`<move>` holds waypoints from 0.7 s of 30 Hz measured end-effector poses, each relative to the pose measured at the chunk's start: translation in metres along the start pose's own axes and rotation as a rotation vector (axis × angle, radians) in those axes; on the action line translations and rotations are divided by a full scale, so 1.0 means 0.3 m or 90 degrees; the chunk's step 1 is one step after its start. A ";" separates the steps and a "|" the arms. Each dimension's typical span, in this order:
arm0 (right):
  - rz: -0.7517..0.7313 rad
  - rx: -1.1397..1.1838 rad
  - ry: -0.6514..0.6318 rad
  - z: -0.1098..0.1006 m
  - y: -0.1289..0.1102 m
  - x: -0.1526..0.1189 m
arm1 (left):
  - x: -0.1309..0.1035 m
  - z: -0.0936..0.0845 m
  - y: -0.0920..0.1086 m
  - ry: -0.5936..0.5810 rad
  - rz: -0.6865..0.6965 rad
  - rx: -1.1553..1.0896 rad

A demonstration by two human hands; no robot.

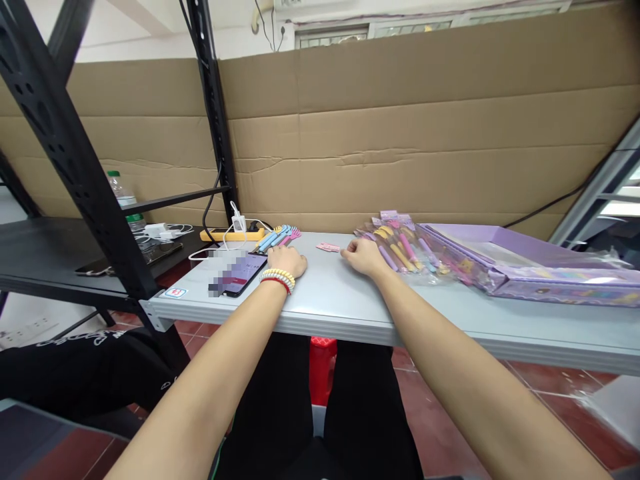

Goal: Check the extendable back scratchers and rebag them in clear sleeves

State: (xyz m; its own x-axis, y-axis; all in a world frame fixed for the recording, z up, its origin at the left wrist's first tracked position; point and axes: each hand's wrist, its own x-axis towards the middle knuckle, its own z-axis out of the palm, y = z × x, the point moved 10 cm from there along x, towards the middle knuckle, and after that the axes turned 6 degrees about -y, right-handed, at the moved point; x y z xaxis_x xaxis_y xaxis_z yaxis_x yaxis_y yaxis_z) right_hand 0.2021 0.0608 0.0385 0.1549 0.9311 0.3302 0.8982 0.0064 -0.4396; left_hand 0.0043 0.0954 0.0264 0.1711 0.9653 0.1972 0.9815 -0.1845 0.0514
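Observation:
My left hand, with bracelets at the wrist, rests on the grey table beside a phone. Its fingers are curled, and whether they hold anything is hidden. Just beyond it lie blue and pink pens. My right hand is closed, its fingertips at the right end of a small pink piece lying on the table; I cannot make out whether they grip something. Right of that hand are clear bags of colourful pens.
An open purple box lies at the right. A yellow power strip with white cables sits at the back left. A black shelf post rises at the left, and cardboard stands behind the table. Another person's leg shows lower left.

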 end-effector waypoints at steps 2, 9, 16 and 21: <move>-0.005 0.007 -0.003 0.003 -0.005 -0.001 | 0.000 -0.012 -0.006 0.025 -0.004 -0.016; -0.002 0.027 -0.013 0.005 -0.008 -0.003 | 0.004 0.001 -0.032 -0.010 -0.037 -0.082; -0.029 0.028 -0.038 0.013 -0.035 -0.009 | 0.005 0.018 -0.029 -0.069 -0.051 -0.048; -0.071 0.067 -0.060 0.031 -0.055 -0.012 | -0.005 -0.008 0.027 -0.028 0.035 -0.034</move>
State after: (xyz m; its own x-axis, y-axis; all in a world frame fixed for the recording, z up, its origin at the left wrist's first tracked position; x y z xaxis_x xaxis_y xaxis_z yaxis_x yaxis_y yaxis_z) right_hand 0.1828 0.0609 0.0369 0.0136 0.9525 0.3044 0.8587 0.1448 -0.4915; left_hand 0.0117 0.0920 0.0290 0.2296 0.9603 0.1582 0.9647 -0.2462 0.0941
